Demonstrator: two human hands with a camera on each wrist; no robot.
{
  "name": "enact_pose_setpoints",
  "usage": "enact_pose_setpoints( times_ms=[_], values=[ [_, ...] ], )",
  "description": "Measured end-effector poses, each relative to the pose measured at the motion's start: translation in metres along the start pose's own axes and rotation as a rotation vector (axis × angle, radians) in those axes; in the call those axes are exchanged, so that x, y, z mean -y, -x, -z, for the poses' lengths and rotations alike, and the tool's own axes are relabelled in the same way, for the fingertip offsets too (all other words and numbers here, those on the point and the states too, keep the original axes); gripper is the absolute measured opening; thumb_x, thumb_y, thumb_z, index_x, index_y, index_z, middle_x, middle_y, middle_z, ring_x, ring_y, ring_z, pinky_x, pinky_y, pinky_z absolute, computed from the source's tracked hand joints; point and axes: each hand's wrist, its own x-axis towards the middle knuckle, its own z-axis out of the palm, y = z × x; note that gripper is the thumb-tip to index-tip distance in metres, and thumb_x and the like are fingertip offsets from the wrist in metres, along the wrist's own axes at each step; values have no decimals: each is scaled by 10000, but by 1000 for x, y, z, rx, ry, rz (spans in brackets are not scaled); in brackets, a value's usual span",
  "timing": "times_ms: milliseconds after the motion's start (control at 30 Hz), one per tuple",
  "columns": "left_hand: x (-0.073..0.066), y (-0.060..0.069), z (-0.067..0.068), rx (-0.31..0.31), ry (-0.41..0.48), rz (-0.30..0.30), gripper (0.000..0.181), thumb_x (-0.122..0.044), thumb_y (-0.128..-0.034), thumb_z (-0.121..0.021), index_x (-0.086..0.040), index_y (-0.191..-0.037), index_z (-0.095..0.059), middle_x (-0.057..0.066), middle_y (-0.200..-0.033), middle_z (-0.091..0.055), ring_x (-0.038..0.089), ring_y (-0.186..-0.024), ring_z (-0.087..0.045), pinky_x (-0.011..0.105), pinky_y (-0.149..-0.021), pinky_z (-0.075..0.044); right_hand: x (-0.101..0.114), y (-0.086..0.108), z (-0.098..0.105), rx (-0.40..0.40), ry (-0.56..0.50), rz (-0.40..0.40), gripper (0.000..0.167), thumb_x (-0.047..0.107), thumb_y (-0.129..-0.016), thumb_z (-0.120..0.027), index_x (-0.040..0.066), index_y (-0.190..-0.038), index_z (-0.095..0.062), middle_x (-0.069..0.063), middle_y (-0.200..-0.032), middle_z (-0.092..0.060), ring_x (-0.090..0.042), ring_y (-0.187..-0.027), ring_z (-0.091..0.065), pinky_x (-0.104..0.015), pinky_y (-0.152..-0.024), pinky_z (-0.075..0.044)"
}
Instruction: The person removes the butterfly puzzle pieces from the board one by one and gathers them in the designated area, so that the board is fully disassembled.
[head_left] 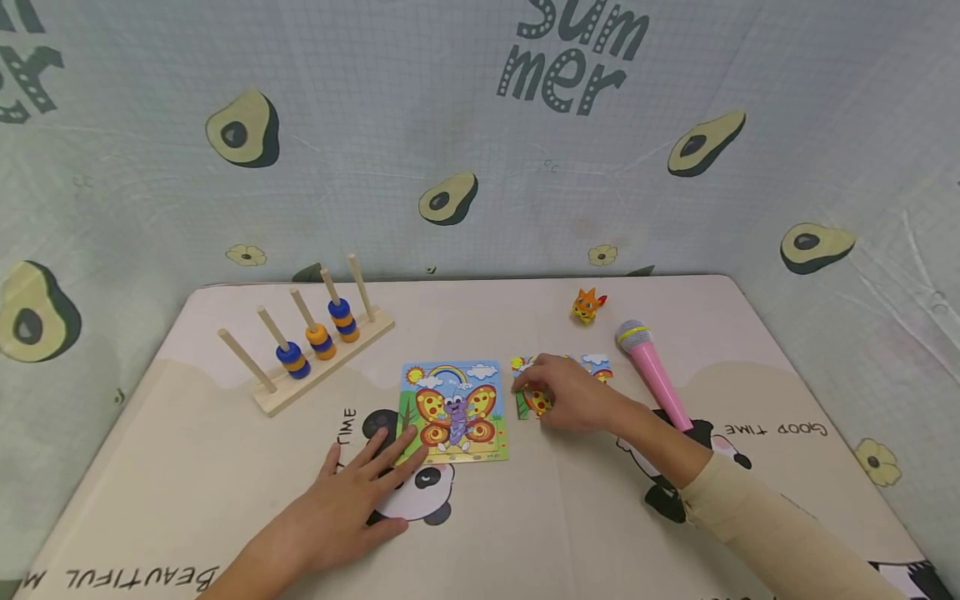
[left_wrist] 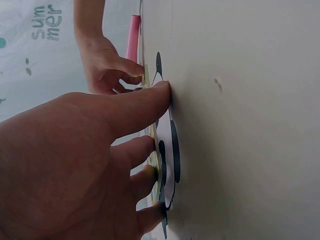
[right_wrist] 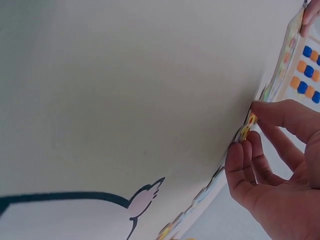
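A square butterfly picture board (head_left: 491,454) lies flat at the middle of the table. My left hand (head_left: 348,508) rests with fingers spread, its fingertips on the board's lower left edge and its thumb on the cloth. Just right of the board lie jigsaw puzzle pieces (head_left: 597,361) with a similar butterfly picture, partly hidden under my right hand (head_left: 573,392). In the right wrist view, the thumb and fingers of that hand pinch a yellow and orange puzzle piece (right_wrist: 248,126) at the tabletop. Several other pieces lie along the surface near it.
A wooden peg stand (head_left: 330,367) with blue and orange rings stands at the back left. A pink toy microphone (head_left: 656,375) lies right of the pieces, close to my right forearm. A small orange animal figure (head_left: 586,308) stands toward the back edge.
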Motion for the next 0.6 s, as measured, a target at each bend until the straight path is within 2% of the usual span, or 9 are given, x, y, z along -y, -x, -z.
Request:
enact_pose_setpoints(
  times_ms=[600],
  values=[
    [1, 1, -1, -24, -10, -15, 788, -521, -954, -696, -348, -1634, -339, -67, -1759, -166, 409, -1607, -176, 859, -1122, -116, 2, -1, 2, 30, -3, -8, 501, -24, -762, -778, 147, -1233, -753, -31, -1093, -617, -207, -936, -538, -312, -766, -473]
  ],
)
